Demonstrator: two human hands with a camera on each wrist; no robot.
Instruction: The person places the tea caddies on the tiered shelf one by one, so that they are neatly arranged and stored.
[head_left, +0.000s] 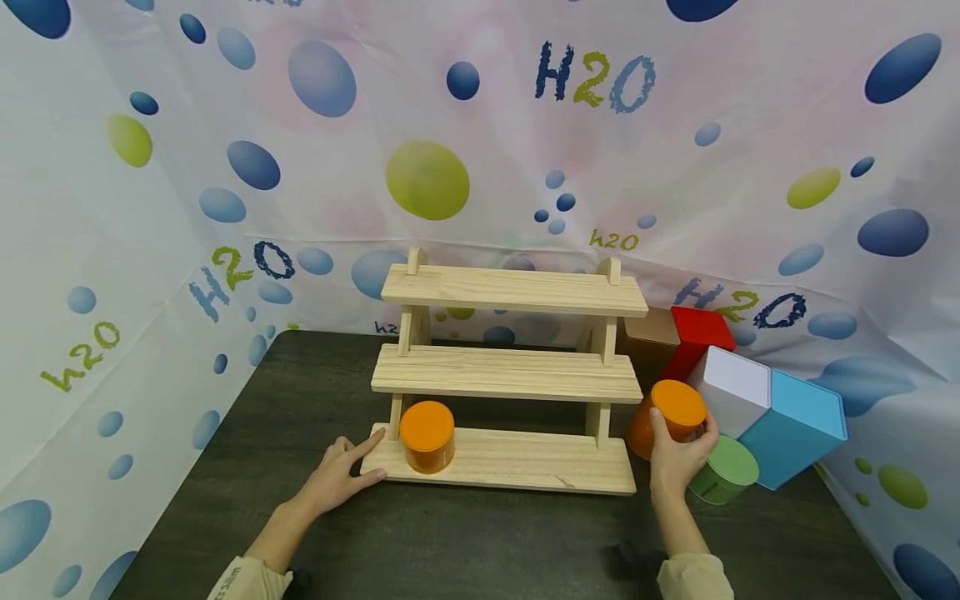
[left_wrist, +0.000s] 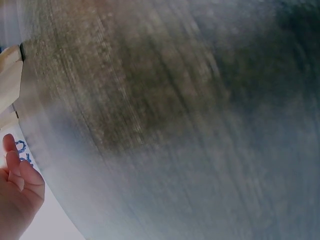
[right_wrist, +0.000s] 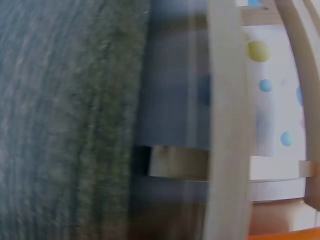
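A three-step wooden shelf (head_left: 510, 372) stands on the dark table, with one orange lidded canister (head_left: 427, 433) upright at the left of its bottom step. My left hand (head_left: 333, 479) rests at that step's left end, thumb at the front corner and index finger toward the back. In the left wrist view, part of the left hand (left_wrist: 22, 187) shows at the left edge, fingers bent. Right of the shelf, my right hand (head_left: 678, 458) grips a second orange canister (head_left: 678, 404), thumb on its near side and fingers on its right. In the right wrist view, an orange edge (right_wrist: 287, 235) shows below the shelf.
Close to the right hand is a green canister (head_left: 726, 471). Behind it are a white box (head_left: 735, 387), a blue box (head_left: 798, 425), a red box (head_left: 697, 337) and a brown box (head_left: 648, 333). A patterned sheet (head_left: 480, 125) hangs behind the table (head_left: 450, 550).
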